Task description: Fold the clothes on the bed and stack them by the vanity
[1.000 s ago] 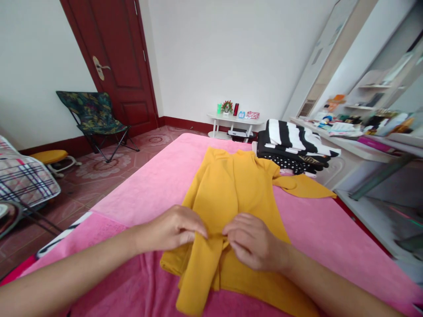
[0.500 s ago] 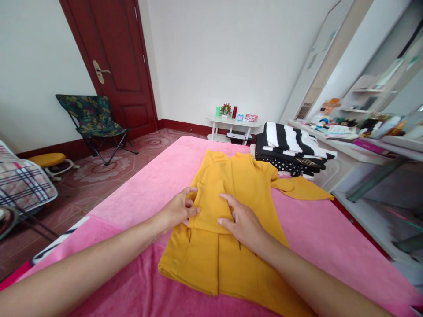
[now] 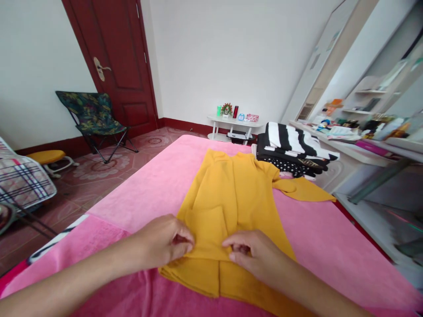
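Observation:
A long yellow garment (image 3: 254, 198) lies spread on the pink bed cover. One of its sleeves (image 3: 208, 226) is folded down over the body, its wide cuff end towards me. My left hand (image 3: 165, 242) pinches the cuff's left edge between thumb and fingers. Opposite it, my right hand (image 3: 249, 251) has thumb and fingertips closed on the cuff's right side. Below the cuff, the garment's hem shows near the bed's front. The other sleeve (image 3: 307, 188) stretches out to the right, beside the folded clothes.
Folded black-and-white clothes (image 3: 291, 147) are stacked at the bed's far right corner. A cluttered dressing table (image 3: 350, 147) stands along the right. Beyond the bed is a small white table (image 3: 233, 120). To the left are a camouflage folding chair (image 3: 92, 114) and a yellow stool (image 3: 46, 156).
Both hands have come nearer to me, drawing the folded sleeve down towards the hem. The sleeve now lies straighter, and the fingers have closed more tightly on its cuff.

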A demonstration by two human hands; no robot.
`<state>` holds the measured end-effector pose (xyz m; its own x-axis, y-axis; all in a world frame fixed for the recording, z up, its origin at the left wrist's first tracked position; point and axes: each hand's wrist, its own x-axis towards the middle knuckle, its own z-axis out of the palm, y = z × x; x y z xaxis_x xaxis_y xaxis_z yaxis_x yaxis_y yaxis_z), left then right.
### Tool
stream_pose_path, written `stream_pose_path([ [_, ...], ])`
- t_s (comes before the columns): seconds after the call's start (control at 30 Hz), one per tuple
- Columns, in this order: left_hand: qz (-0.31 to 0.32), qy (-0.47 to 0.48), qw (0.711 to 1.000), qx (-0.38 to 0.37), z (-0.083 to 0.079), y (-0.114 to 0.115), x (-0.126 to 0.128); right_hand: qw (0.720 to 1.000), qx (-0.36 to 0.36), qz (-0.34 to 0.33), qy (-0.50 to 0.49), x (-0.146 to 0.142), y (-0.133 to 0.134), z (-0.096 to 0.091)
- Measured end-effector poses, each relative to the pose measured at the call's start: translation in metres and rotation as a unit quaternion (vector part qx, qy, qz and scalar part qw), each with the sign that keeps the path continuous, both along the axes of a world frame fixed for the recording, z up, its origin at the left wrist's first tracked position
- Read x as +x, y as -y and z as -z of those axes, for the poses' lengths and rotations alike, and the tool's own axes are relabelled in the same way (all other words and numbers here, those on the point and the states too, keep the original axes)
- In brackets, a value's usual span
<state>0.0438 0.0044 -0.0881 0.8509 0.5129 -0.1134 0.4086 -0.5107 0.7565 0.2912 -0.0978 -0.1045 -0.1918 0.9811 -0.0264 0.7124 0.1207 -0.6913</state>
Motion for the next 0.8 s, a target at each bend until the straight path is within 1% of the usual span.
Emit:
stream_pose_path([
  [0.07,0.032,-0.018,0.999,0.031,-0.007,-0.004,-0.001,0.998,0.031,-0.021,0.055,0.004,-0.008,-0.011],
  [0.13,0.032,-0.022,0.998,0.045,-0.015,-0.018,0.004,0.992,0.099,0.002,0.077,0.007,-0.026,-0.023],
  [0.2,0.016,-0.005,0.999,0.047,-0.021,-0.039,0.016,0.979,0.185,0.035,0.078,0.006,-0.048,-0.029],
  [0.23,-0.002,0.011,0.999,0.051,-0.022,-0.052,0.025,0.973,0.213,0.042,0.083,0.004,-0.059,-0.027],
  [0.27,-0.028,0.033,0.997,0.061,-0.023,-0.066,0.035,0.970,0.222,0.033,0.096,0.000,-0.067,-0.022],
  [0.33,-0.085,0.078,0.989,0.095,-0.021,-0.090,0.059,0.973,0.193,-0.015,0.129,-0.009,-0.079,-0.006],
  [0.4,-0.116,0.115,0.978,0.128,-0.017,-0.108,0.087,0.975,0.141,-0.068,0.157,-0.019,-0.082,0.012],
  [0.43,-0.114,0.125,0.975,0.140,-0.014,-0.113,0.101,0.975,0.125,-0.083,0.163,-0.022,-0.081,0.019],
  [0.5,-0.078,0.134,0.972,0.176,-0.005,-0.118,0.129,0.976,0.116,-0.087,0.164,-0.027,-0.077,0.027],
  [0.57,-0.038,0.119,0.967,0.224,0.008,-0.118,0.151,0.978,0.120,-0.081,0.153,-0.029,-0.073,0.026],
  [0.6,-0.032,0.099,0.963,0.247,0.016,-0.118,0.159,0.979,0.127,-0.077,0.142,-0.030,-0.072,0.024],
  [0.7,-0.052,0.014,0.956,0.288,0.044,-0.119,0.170,0.981,0.154,-0.086,0.087,-0.024,-0.068,0.018],
  [0.77,-0.053,-0.027,0.948,0.314,0.059,-0.121,0.170,0.981,0.160,-0.100,0.034,-0.008,-0.068,0.015],
  [0.8,-0.047,-0.039,0.943,0.327,0.064,-0.122,0.169,0.983,0.160,-0.090,0.012,0.006,-0.069,0.014],
])
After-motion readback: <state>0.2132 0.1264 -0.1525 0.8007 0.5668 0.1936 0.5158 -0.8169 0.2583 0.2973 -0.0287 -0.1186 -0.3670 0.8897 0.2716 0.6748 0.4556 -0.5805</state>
